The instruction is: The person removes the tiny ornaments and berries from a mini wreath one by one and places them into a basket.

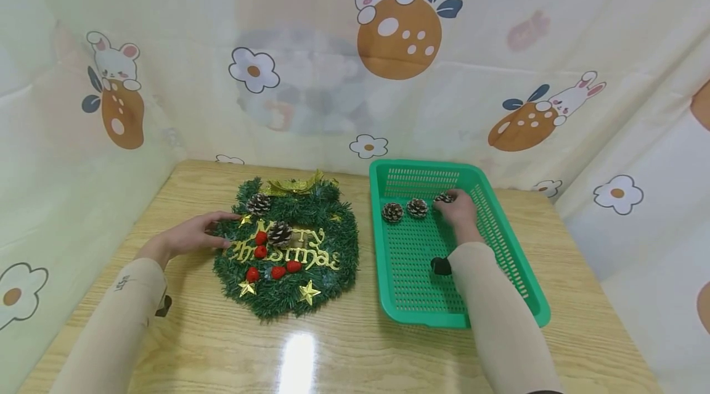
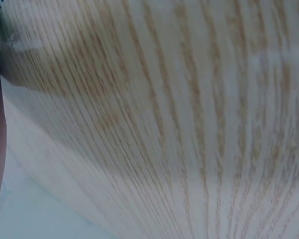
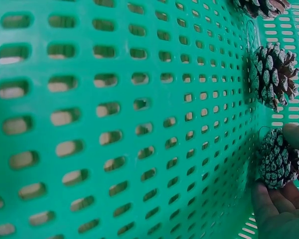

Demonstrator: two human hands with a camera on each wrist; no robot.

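A green Christmas wreath (image 1: pixel 347 240) with gold lettering, gold stars, red berries and two pine cones lies on the table's left half. My left hand (image 1: pixel 194 235) touches the wreath's left edge with its fingers extended. At the far end of the green basket (image 1: pixel 388 283), my right hand (image 1: pixel 459 212) holds a frosted pine cone (image 3: pixel 278 159) between thumb and fingers. Beside it in the basket sit two more pine cones, a middle one (image 1: pixel 417 208) and a left one (image 1: pixel 392 213). Only a sliver of the left hand shows in the left wrist view.
The wooden table (image 1: pixel 222 351) carries both the wreath and the basket, with a strip of tabletop between them. A patterned curtain (image 1: pixel 310 104) hangs behind and at both sides. The basket's walls (image 1: pixel 513 258) rise around the right hand.
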